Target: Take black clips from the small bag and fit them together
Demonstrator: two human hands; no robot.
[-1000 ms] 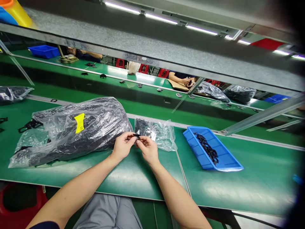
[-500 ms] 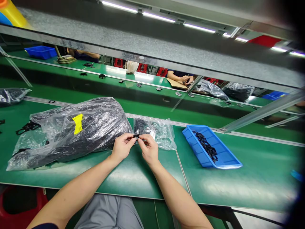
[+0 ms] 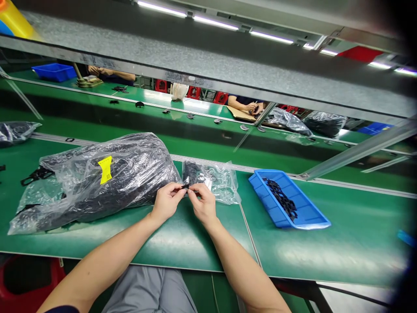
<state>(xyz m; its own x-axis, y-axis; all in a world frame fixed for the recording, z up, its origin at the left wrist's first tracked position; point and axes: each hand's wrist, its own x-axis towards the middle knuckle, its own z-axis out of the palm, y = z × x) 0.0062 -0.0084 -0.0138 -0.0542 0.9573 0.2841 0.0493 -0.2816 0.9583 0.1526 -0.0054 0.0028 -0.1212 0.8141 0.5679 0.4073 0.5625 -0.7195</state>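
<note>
My left hand [image 3: 167, 201] and my right hand [image 3: 203, 203] meet above the green bench, fingertips pinched on a small black plastic part [image 3: 185, 186] between them. The fingers cover most of the part, so its full shape is hidden. Just left of my hands lies a large clear bag [image 3: 140, 169] full of black parts, with a yellow label [image 3: 105, 170] on it. Behind my right hand rests a smaller clear bag [image 3: 224, 184], holding dark and white pieces. To the right, a blue tray [image 3: 308, 213] contains several black parts [image 3: 282, 200].
A green bench [image 3: 293, 256] spans the view, with a conveyor strip [image 3: 202, 145] behind it carrying several small parts. A metal shelf beam [image 3: 195, 56] crosses overhead, and a slanted post [image 3: 352, 145] stands at right. Across the line, another person's hands [image 3: 254, 108] work.
Both my hands stay pinched on the small black part in nearly the same place. Across the line, a person's hands at the far left have shifted slightly. The view has barely moved.
</note>
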